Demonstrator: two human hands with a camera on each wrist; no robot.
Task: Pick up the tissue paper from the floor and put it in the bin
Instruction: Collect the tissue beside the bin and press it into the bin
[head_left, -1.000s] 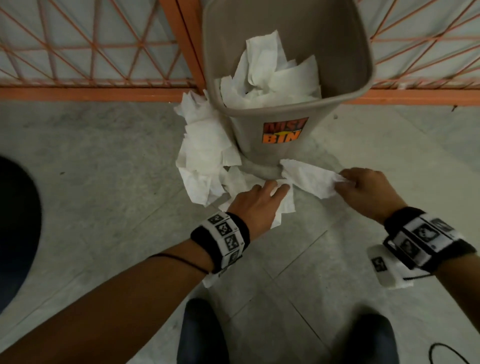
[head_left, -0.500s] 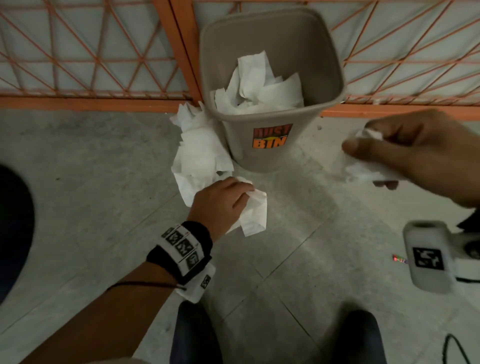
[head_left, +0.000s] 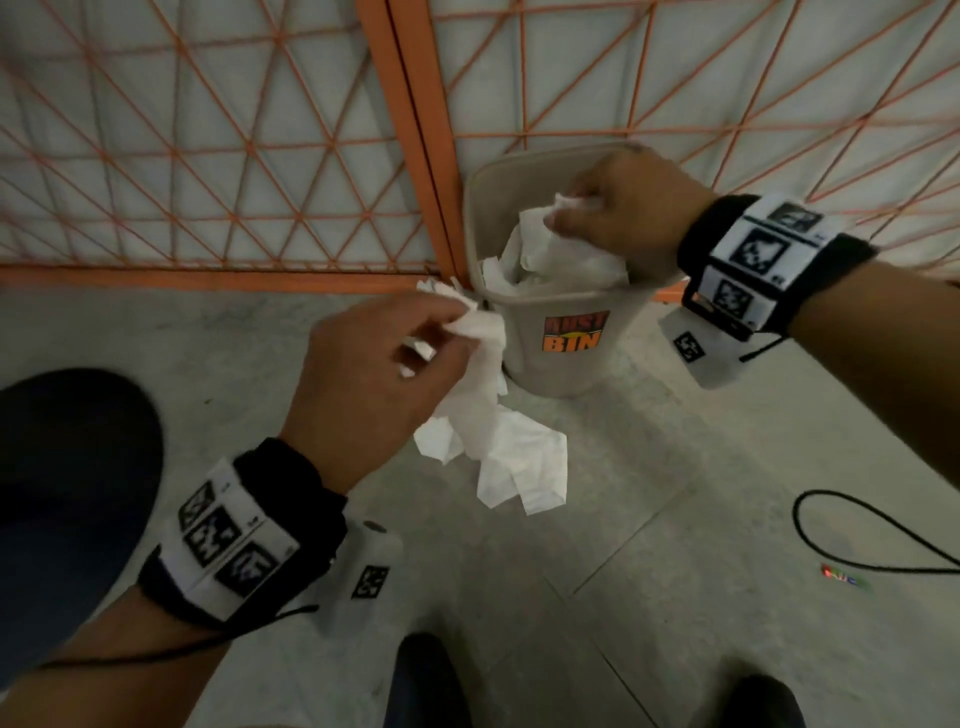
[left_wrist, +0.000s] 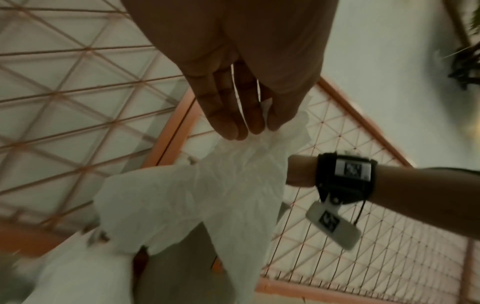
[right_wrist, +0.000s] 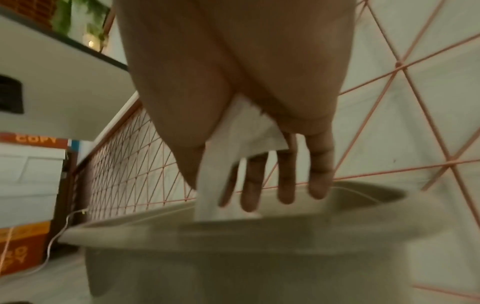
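Note:
A beige bin (head_left: 524, 304) with an orange "DUST BIN" sticker stands against the fence, with white tissue paper (head_left: 550, 262) piled inside. My right hand (head_left: 566, 213) hovers over the bin's mouth and pinches a crumpled tissue piece (right_wrist: 228, 142) between thumb and fingers, just above the bin's rim (right_wrist: 233, 226). My left hand (head_left: 441, 332) is left of the bin, lifted off the floor, gripping a long bunch of tissue (head_left: 498, 447) that hangs down from the fingers (left_wrist: 228, 119). The hanging tissue (left_wrist: 202, 195) hides the floor beside the bin.
An orange wire-mesh fence (head_left: 218, 156) closes off the back. A black cable (head_left: 857, 535) and a small coloured scrap (head_left: 844, 577) lie on the grey floor at right. My shoes (head_left: 431, 680) and a dark knee (head_left: 67, 493) are near. Boxes marked COPY (right_wrist: 26, 205) stand left of the bin.
My right hand rose from beside the bin to over its mouth with its tissue. My left hand lifted a bunch of tissue off the floor, up beside the bin.

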